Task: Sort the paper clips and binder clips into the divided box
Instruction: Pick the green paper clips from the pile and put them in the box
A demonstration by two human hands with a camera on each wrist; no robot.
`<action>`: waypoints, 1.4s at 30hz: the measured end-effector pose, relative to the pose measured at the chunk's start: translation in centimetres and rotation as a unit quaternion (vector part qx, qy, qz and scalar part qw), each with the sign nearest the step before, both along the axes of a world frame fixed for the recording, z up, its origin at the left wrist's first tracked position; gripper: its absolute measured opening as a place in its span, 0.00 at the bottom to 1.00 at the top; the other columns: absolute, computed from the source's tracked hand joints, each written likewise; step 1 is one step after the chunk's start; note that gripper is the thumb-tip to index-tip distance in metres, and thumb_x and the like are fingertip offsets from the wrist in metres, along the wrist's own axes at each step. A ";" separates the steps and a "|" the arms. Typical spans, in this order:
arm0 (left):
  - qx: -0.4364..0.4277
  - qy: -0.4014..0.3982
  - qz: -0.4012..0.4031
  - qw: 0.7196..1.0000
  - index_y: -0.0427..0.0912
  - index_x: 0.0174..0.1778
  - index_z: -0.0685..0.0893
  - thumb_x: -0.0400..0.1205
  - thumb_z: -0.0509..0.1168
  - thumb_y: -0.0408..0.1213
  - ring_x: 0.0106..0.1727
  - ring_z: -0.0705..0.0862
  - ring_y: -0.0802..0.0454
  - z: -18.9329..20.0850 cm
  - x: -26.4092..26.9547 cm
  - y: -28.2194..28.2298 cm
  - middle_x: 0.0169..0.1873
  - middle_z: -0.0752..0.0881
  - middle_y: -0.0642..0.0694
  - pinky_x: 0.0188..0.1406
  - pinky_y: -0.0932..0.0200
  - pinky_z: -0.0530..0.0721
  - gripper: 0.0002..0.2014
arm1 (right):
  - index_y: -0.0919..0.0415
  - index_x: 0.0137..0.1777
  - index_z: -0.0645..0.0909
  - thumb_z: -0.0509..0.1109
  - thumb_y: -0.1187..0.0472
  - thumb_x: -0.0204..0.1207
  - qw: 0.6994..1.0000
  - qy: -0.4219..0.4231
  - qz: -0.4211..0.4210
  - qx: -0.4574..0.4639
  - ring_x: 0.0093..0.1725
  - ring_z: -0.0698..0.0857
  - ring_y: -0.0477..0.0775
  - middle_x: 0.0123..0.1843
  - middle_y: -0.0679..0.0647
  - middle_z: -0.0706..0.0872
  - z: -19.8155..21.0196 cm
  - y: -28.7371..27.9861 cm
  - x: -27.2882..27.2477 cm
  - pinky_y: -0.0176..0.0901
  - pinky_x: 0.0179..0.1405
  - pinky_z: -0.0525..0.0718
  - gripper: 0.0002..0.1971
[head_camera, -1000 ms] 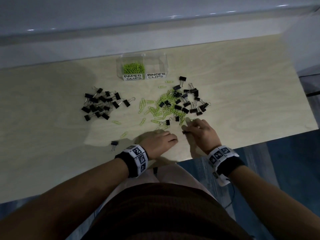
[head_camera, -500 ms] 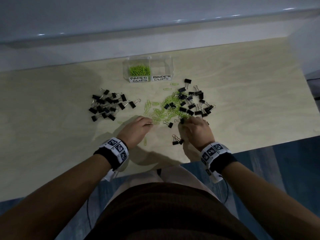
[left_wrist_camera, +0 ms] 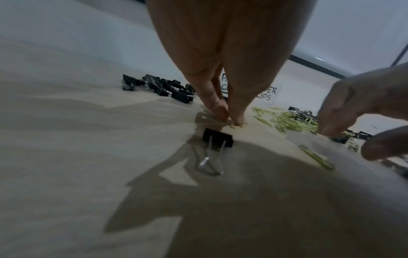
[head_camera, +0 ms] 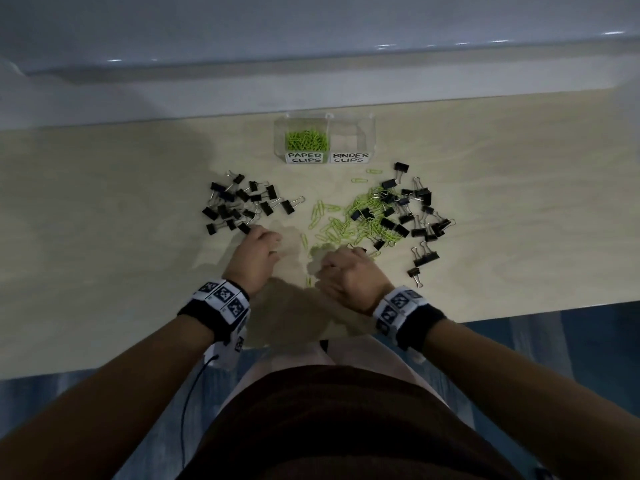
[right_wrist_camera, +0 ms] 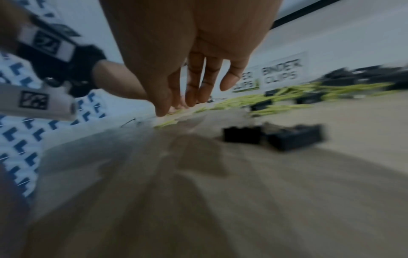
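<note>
Item, nearest the front edge of the worktop: a lone binder clip is lying flat, black body away, wire handles pointing to the front edge. It is judged stiff, springy and light; it is best taken by the black body, since the handles are thin and likely to swivel.

Item: the left hand is being held just beyond that clip, thumb and forefinger pressed together on a green paper clip lying flat against the wood. Such clips are judged very light, thin and slippery; they are best slid or pinched at an end.

Item: the right hand is being held beside it; its fingers are seen loosely together and reaching down to the near fringe of the mixed pile. Whether anything is being held cannot be told.

Item, toward the left side: a separated heap of binder clips.

Item, toward the back edge: the divided box, clear-walled. The compartment labelled PAPER CLIPS is holding green clips; the one labelled BINDER CLIPS is showing nothing.
</note>
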State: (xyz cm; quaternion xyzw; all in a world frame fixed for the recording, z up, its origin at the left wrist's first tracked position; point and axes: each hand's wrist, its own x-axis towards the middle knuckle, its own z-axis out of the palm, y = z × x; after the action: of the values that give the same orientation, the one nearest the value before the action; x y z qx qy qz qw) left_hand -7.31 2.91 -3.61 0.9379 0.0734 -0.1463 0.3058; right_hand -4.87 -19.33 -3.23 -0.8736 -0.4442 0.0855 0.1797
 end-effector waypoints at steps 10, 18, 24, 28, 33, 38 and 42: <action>-0.017 -0.045 -0.041 0.998 0.39 0.57 0.83 0.78 0.66 0.28 0.52 0.83 0.46 0.2 4.5 -2.3 0.52 0.83 0.42 0.56 0.49 0.82 0.12 | 0.55 0.51 0.86 0.80 0.53 0.61 0.984 0.048 -0.163 -0.053 0.50 0.79 0.61 0.50 0.57 0.82 0.4 4.0 3.8 0.56 0.50 0.78 0.18; 0.035 0.030 -0.171 0.984 0.43 0.80 0.54 0.60 0.79 0.57 0.76 0.60 0.44 0.8 4.5 -2.0 0.76 0.60 0.44 0.75 0.45 0.68 0.58 | 0.54 0.76 0.67 0.81 0.41 0.57 0.973 0.139 -0.121 -0.138 0.71 0.66 0.58 0.74 0.54 0.68 0.8 1.3 9.5 0.57 0.70 0.70 0.47; 0.083 0.022 -0.183 0.979 0.38 0.81 0.51 0.63 0.78 0.53 0.74 0.63 0.39 0.6 5.8 -3.4 0.76 0.61 0.40 0.74 0.44 0.69 0.57 | 0.57 0.70 0.74 0.80 0.57 0.62 0.972 0.129 -0.065 -0.183 0.61 0.74 0.59 0.63 0.58 0.73 1.4 2.2 9.9 0.58 0.59 0.80 0.34; 0.023 -0.015 -0.136 0.990 0.38 0.72 0.72 0.69 0.77 0.43 0.64 0.75 0.43 0.0 7.7 -4.2 0.62 0.73 0.42 0.66 0.51 0.75 0.36 | 0.60 0.65 0.78 0.74 0.68 0.66 0.977 0.143 -0.075 -0.139 0.54 0.79 0.64 0.56 0.62 0.77 1.2 2.2 9.2 0.49 0.49 0.79 0.25; 0.013 -0.020 -0.121 0.992 0.35 0.58 0.83 0.74 0.73 0.34 0.54 0.81 0.40 0.2 8.9 -5.3 0.52 0.80 0.40 0.55 0.48 0.79 0.17 | 0.65 0.58 0.82 0.69 0.67 0.70 0.978 0.130 -0.102 -0.126 0.48 0.82 0.66 0.50 0.64 0.81 1.7 2.1 9.1 0.49 0.43 0.79 0.15; 0.098 -0.035 -0.229 0.968 0.30 0.50 0.84 0.79 0.62 0.33 0.48 0.81 0.35 0.6 8.8 -6.0 0.45 0.81 0.34 0.50 0.43 0.80 0.10 | 0.70 0.48 0.84 0.66 0.68 0.71 0.975 0.141 -0.139 -0.101 0.41 0.84 0.61 0.43 0.65 0.85 1.6 0.9 9.9 0.46 0.42 0.80 0.09; 0.136 -0.026 -0.274 0.952 0.30 0.53 0.80 0.79 0.60 0.32 0.51 0.80 0.34 1.1 8.8 -6.2 0.48 0.81 0.33 0.52 0.42 0.80 0.10 | 0.66 0.39 0.88 0.74 0.70 0.65 0.955 0.196 -0.221 0.008 0.34 0.82 0.52 0.36 0.58 0.88 1.5 -0.8 10.6 0.41 0.39 0.82 0.04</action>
State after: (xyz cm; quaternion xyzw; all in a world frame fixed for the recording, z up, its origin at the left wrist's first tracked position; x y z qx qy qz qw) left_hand 1.45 -3.27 -2.53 0.9580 -0.1758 -0.1888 0.1256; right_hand 5.77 -20.17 -1.70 -0.9145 -0.1970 0.2099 0.2843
